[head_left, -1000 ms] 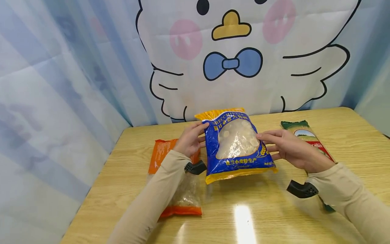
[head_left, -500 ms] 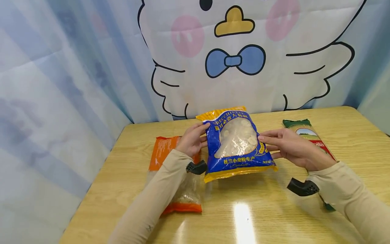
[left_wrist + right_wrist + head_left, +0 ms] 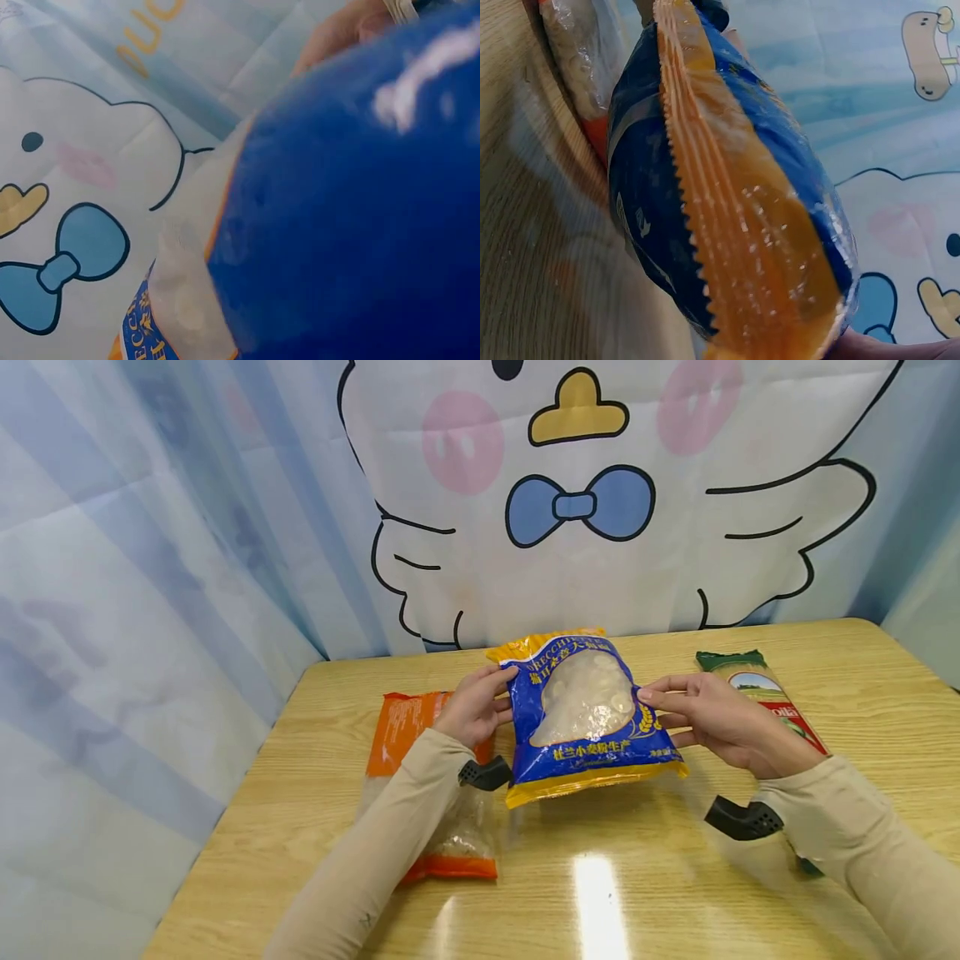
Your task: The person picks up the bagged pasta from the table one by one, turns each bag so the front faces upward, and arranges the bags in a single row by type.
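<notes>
Blue-and-yellow orecchiette bag (image 3: 585, 714) held tilted above table (image 3: 540, 893), near middle of back edge. Left hand (image 3: 474, 706) pinches its left side, thumb in front; right hand (image 3: 723, 720) likewise, right side. Orange-ended clear bag (image 3: 403, 731) lies toward left edge; green-ended food packet (image 3: 772, 700) toward back right corner.

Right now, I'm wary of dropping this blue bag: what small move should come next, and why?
I'd probably lower the blue bag onto the table between the orange-ended bag and green-ended bag: left hand and right hand hold its sides, and its lower edge looks raised.
</notes>
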`<state>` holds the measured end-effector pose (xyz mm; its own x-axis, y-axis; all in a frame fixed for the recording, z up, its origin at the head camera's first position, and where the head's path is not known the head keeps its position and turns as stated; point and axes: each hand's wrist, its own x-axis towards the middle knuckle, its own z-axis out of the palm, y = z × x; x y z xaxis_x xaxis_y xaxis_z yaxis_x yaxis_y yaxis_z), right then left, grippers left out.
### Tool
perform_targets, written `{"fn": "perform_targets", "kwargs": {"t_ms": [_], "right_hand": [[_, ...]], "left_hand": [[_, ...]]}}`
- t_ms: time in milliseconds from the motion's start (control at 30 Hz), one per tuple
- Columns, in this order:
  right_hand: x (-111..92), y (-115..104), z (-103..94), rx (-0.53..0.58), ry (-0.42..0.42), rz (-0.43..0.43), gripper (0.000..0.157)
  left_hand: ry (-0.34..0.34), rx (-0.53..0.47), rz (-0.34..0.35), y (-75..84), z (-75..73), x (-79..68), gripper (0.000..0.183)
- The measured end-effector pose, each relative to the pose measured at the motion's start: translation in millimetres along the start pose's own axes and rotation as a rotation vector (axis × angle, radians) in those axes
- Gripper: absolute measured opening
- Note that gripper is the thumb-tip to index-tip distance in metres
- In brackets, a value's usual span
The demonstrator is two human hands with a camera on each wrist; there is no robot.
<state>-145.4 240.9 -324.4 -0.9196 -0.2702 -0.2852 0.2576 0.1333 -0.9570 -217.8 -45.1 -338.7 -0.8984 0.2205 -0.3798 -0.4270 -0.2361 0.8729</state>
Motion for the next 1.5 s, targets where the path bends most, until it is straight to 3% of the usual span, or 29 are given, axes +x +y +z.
{"fn": "perform_targets", "kwargs": {"t_ms": [367,667,933,1233,1500], "right_hand": [[-5.5,-7.5,-2.2,-0.066,0.026,-0.017,0.014],[-11.2,-15.4,6.2,-0.233,0.051,-0.028,0.031],[-19.4,-21.1,5.1,-0.311,0.059,-0.046,0.032],[-22.8,-19.4,-6.7,-0.341,0.073,-0.050,0.034],[-21.9,-11.5,-17.0,-0.286,0.067,-0.027,0.031]], "left_hand": [[0.047,0.118,0.055,-10.1,-7.4,6.8,0.017],[0.065,0.144,-0.006,-24.2,-0.5,12.3,0.028],[0.066,0.136,-0.011,-26.1,1.6,15.3,0.034],[0.050,0.125,0.011,-22.3,-2.7,16.5,0.030],[0.047,0.136,0.015,-18.0,0.6,15.5,0.030]]}}
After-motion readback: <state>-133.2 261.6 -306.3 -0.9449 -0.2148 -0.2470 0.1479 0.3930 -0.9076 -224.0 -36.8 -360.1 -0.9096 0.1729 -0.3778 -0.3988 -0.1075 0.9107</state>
